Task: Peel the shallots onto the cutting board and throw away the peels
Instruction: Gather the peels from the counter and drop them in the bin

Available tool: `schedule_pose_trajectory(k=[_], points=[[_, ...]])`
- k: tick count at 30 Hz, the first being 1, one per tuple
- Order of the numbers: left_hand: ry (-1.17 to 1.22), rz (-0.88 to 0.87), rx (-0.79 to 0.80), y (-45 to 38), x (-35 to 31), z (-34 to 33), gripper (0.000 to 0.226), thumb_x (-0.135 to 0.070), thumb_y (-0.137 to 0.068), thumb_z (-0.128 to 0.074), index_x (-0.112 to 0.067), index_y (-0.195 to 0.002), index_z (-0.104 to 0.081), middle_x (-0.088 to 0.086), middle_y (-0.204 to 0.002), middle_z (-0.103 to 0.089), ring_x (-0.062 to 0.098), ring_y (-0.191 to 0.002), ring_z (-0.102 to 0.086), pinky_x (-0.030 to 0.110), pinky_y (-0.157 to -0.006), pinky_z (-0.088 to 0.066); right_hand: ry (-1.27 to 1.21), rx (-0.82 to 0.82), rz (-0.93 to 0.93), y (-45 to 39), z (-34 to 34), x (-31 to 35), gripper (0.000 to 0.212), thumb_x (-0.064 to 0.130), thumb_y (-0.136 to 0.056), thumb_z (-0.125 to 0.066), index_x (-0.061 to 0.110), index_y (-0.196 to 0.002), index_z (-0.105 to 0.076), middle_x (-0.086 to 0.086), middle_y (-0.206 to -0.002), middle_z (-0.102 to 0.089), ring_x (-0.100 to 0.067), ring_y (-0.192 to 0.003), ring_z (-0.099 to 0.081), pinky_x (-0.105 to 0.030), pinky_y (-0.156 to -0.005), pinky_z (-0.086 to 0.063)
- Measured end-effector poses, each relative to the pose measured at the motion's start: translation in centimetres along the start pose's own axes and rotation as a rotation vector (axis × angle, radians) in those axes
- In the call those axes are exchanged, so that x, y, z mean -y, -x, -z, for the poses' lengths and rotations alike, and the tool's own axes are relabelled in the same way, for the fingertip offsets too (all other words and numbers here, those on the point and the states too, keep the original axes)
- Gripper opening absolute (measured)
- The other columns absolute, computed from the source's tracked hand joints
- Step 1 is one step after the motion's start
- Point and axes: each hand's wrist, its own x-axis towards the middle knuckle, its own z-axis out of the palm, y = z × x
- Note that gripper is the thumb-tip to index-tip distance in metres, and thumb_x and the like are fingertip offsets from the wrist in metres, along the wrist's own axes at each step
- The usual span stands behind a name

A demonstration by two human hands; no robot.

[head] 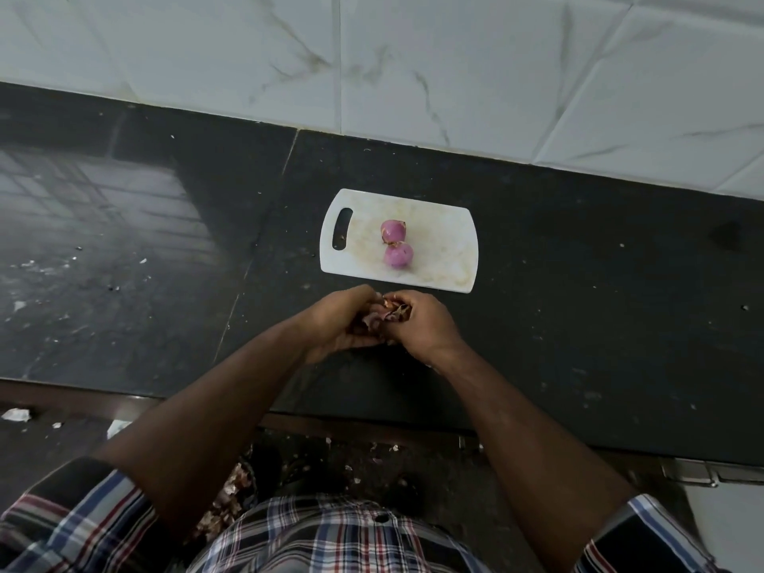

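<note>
Both hands meet just in front of the cutting board [446, 237], over the dark surface [578, 308]. The left hand [339, 320] curls around a bunch of peels [390, 314], and the right hand [426, 324] pinches the same bunch from the other side. 2 peeled shallots [396, 244] lie touching each other near the middle of the white board. Behind it rises a marbled tile wall [413, 55].
</note>
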Motion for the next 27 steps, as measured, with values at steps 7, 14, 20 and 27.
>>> schedule_pose_trajectory(k=[7,14,20,27], points=[[0.146,-0.015,-0.115,-0.1,0.5,0.6,0.042,-0.045,-0.101,-0.051,-0.007,-0.113,-0.065,0.015,-0.097,-0.068,0.027,-0.087,-0.069,0.038,-0.076,-0.061,-0.218,-0.080,0.037,1.1,0.9,1.8,0.041,0.034,-0.075,-0.086,0.019,-0.111,-0.074,0.004,-0.094,-0.076,-0.012,-0.085,-0.073,-0.031,-0.075,-0.061],[0.749,0.009,0.085,-0.4,2.1,0.1,0.034,-0.037,-0.099,-0.046,-0.011,-0.096,-0.069,0.006,-0.084,-0.072,0.021,-0.078,-0.072,0.032,-0.067,-0.059,0.344,0.059,0.286,2.0,-0.7,4.6,0.073,0.052,-0.075,-0.079,0.029,-0.140,-0.055,0.000,-0.130,-0.053,-0.021,-0.124,-0.048,-0.042,-0.103,-0.043],[0.828,-0.034,0.053,-0.8,2.9,0.6,0.032,-0.027,-0.097,-0.045,-0.008,-0.101,-0.070,0.014,-0.102,-0.073,0.028,-0.088,-0.073,0.043,-0.080,-0.061,0.039,-0.120,0.290,2.2,1.5,3.0,0.038,0.032,-0.095,-0.067,0.017,-0.130,-0.066,0.000,-0.123,-0.064,-0.011,-0.110,-0.060,-0.010,-0.090,-0.042],[0.916,-0.056,-0.018,-0.8,2.9,2.8,0.035,-0.028,-0.092,-0.049,-0.004,-0.110,-0.068,0.016,-0.109,-0.071,0.032,-0.104,-0.067,0.048,-0.086,-0.060,0.215,-0.455,-0.034,2.0,0.1,-6.9,0.047,0.032,-0.099,-0.058,0.003,-0.136,-0.056,-0.016,-0.140,-0.055,-0.032,-0.134,-0.049,-0.038,-0.110,-0.039]])
